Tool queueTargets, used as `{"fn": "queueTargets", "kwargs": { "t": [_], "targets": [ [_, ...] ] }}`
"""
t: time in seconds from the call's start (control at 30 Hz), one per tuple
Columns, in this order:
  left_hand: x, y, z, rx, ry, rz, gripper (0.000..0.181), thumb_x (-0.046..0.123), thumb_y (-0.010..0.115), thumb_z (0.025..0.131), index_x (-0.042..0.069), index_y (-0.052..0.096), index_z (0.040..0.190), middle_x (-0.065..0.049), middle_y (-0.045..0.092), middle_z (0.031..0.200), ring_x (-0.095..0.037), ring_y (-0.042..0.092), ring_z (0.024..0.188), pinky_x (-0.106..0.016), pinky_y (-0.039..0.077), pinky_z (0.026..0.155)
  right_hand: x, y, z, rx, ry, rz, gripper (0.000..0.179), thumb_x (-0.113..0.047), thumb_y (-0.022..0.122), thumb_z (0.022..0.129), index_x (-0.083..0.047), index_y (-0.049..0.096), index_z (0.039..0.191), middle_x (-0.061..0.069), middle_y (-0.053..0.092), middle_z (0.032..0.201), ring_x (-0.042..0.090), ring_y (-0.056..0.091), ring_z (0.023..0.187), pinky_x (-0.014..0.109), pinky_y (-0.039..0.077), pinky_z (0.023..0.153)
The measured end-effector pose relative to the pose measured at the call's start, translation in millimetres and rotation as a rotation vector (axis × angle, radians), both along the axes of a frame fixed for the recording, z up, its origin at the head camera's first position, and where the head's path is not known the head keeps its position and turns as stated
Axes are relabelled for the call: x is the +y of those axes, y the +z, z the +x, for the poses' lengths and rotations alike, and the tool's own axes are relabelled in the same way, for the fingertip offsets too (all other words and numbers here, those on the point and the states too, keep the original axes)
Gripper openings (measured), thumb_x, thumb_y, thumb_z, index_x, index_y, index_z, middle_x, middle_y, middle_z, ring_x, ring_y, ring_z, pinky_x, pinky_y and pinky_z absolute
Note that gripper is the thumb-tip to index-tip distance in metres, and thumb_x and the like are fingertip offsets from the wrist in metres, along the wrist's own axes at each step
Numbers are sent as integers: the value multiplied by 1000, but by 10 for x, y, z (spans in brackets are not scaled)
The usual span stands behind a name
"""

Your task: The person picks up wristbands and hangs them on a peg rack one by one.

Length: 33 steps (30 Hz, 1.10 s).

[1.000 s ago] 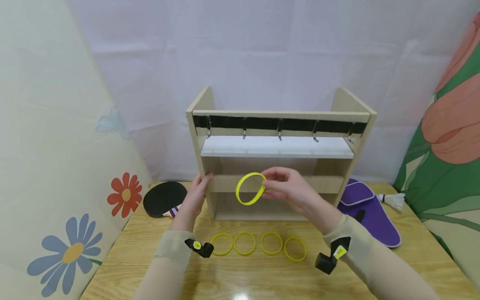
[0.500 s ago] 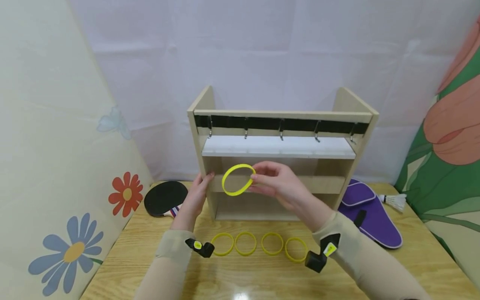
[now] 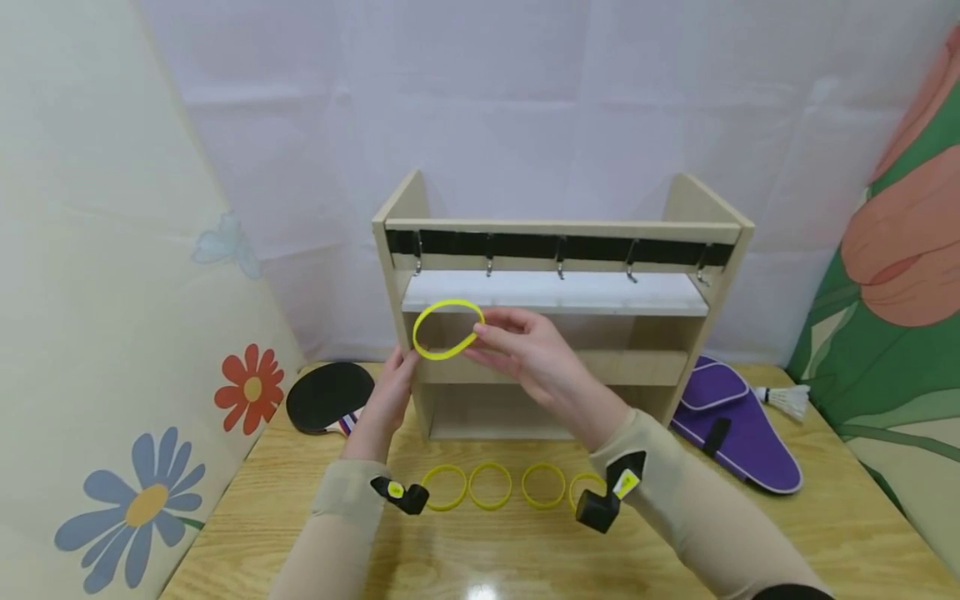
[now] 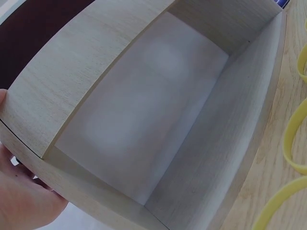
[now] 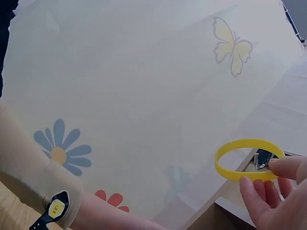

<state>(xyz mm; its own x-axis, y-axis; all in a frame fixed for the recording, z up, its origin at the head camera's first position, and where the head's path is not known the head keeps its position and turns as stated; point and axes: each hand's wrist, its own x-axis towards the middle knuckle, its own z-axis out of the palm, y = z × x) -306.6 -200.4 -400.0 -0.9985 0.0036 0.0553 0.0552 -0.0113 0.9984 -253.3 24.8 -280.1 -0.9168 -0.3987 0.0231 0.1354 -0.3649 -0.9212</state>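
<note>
A yellow wristband (image 3: 426,317) is pinched between the thumb and fingers of my right hand (image 3: 528,346), held up in front of the left part of a wooden shelf unit (image 3: 645,367). In the right wrist view the yellow ring (image 5: 225,171) overlaps a metal hook (image 5: 261,160). My left hand (image 3: 388,400) grips the left side panel of the shelf; in the left wrist view the fingers of that hand (image 4: 29,203) go round the panel's edge. Several silver hooks hang along a black strip (image 3: 525,245) under the shelf's top rail, with nothing hanging on them.
Several more yellow wristbands (image 3: 490,507) lie in a row on the wooden table (image 3: 480,554) before the shelf. A black table tennis bat (image 3: 330,397) lies left. On the right are a purple bat case (image 3: 750,446) and a shuttlecock (image 3: 784,400).
My right hand has moved left and upward with the wristband, from the shelf's middle toward its left side. My left hand stays on the side panel.
</note>
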Motion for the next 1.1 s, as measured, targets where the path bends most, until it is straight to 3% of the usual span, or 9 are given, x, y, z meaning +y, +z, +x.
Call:
{"fn": "queueTargets", "kwargs": {
  "t": [0.2, 0.33, 0.5, 0.8, 0.97, 1.1],
  "targets": [
    [-11, -9, -13, -20, 8, -15, 48, 24, 39, 103, 10, 32, 148, -17, 43, 136, -26, 43, 123, -43, 30, 110, -98, 10, -55, -38, -32, -64, 32, 5, 57, 96, 7, 52, 127, 15, 57, 114, 19, 69, 93, 32, 55, 88],
    [-16, -7, -14, -32, 5, -18, 51, 31, 40, 105, 13, 31, 151, -19, 42, 142, -29, 40, 128, -48, 27, 114, -165, 30, -91, -59, -64, -116, 27, 6, 56, 95, 4, 55, 122, 11, 58, 108, 17, 68, 91, 31, 56, 87],
    [-15, -7, -8, -38, 19, -31, 52, 34, 41, 104, 13, 32, 151, -17, 46, 136, -25, 46, 119, -44, 33, 108, -262, 79, -117, -74, -108, -189, 22, 8, 55, 95, 5, 54, 117, 9, 59, 100, 16, 68, 85, 29, 57, 83],
    [1, -2, -16, -27, 21, -37, 52, 34, 41, 103, 17, 33, 152, -17, 48, 134, -21, 49, 113, -41, 36, 104, -361, 116, -149, -99, -149, -231, 36, 8, 57, 93, 11, 48, 128, 16, 58, 110, 16, 70, 80, 27, 58, 79],
    [6, -5, -11, -23, 23, -31, 52, 33, 40, 103, 17, 32, 152, -18, 47, 135, -24, 48, 116, -41, 36, 103, -390, 100, -181, -115, -176, -239, 26, 9, 58, 93, 7, 54, 118, 12, 61, 102, 17, 69, 80, 27, 58, 79],
    [5, -10, -11, -17, 31, -33, 51, 32, 41, 103, 15, 34, 151, -17, 49, 132, -21, 50, 112, -38, 37, 100, -417, 89, -202, -107, -184, -245, 28, 10, 57, 92, 9, 52, 120, 10, 61, 96, 17, 69, 79, 27, 58, 77]
  ]
}}
